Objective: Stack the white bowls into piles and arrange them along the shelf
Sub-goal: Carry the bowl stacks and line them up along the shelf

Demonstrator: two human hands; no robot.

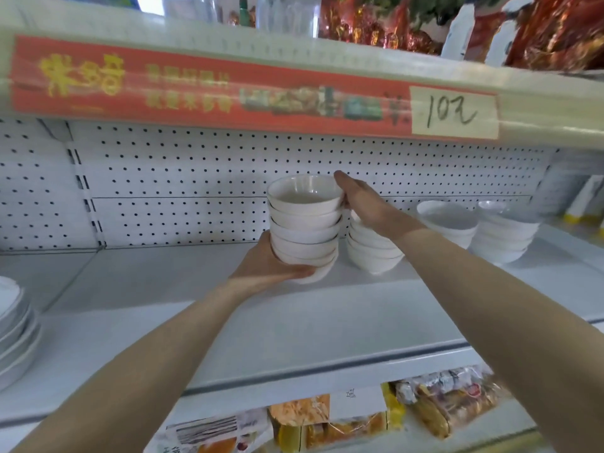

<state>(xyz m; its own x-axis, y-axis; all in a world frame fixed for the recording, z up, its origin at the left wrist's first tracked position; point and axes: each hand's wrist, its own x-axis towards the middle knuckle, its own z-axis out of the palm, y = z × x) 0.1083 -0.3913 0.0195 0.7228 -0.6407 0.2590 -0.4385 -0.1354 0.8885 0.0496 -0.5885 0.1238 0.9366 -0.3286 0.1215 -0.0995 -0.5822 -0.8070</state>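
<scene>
A pile of several white bowls (305,228) is held above the white shelf (294,322), tilted slightly. My left hand (268,264) cups the pile from below and the left side, fingers curled under the bottom bowl. My right hand (362,201) grips the rim of the top bowl from the right. Just to the right stands a second pile of white bowls (372,250), partly hidden behind my right wrist. Further right stand two more piles of white bowls (449,222) (505,233).
A stack of white plates (14,331) sits at the left shelf edge. A pegboard back wall (196,178) closes the shelf. An upper shelf with a red price strip (228,89) hangs overhead. Packaged goods (327,420) lie on the shelf below.
</scene>
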